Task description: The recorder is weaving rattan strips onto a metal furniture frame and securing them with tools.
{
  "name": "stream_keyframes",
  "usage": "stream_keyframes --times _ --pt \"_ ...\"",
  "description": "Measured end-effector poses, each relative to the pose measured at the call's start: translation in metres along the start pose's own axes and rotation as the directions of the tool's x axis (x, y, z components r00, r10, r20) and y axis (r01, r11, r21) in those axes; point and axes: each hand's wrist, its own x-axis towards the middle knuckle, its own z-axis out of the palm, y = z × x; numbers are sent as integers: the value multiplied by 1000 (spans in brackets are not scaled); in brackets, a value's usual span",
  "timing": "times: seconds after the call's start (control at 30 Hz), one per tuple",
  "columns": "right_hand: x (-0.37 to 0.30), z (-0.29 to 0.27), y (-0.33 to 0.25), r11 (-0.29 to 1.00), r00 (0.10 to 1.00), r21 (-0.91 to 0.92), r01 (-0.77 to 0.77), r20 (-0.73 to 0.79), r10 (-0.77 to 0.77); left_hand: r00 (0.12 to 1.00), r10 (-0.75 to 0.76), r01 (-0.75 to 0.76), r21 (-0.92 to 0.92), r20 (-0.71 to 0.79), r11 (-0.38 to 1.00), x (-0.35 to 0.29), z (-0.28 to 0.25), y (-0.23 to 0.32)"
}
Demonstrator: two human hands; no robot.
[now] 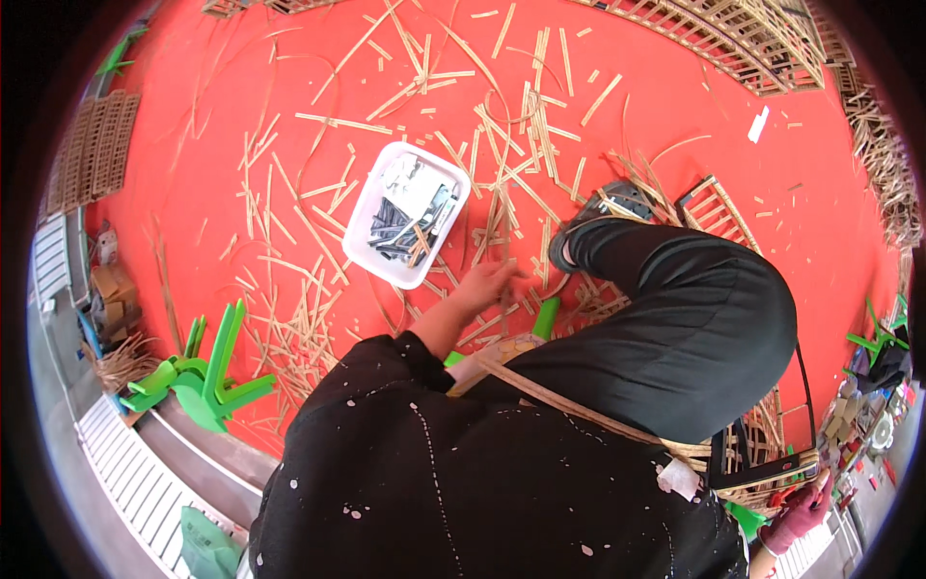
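Observation:
My left hand is low over the red floor, just below a white plastic tub. Its fingers stretch to the right, apart and a little blurred, with thin bamboo strips around them. At the lower right, my right hand, in a dark pink glove with bare fingertips, closes at the corner of a black-edged bamboo frame; its grip is partly hidden. A long bamboo strip runs across my lap toward that frame. Inside the tub lie dark small pieces and a white packet.
Cut bamboo strips litter the red floor. Slatted bamboo panels stand at the upper right and left. Green plastic stools are at the left. My bent leg fills the right centre.

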Motion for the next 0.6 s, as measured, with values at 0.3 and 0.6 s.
stream_keyframes --times 0.3,0.6 --pt "-14 20 -7 999 993 15 34 -118 -32 990 -45 84 297 -135 951 28 -30 -46" --pt "-6 20 -37 999 1000 31 -13 -5 13 462 -207 417 5 -862 909 21 -226 -184"
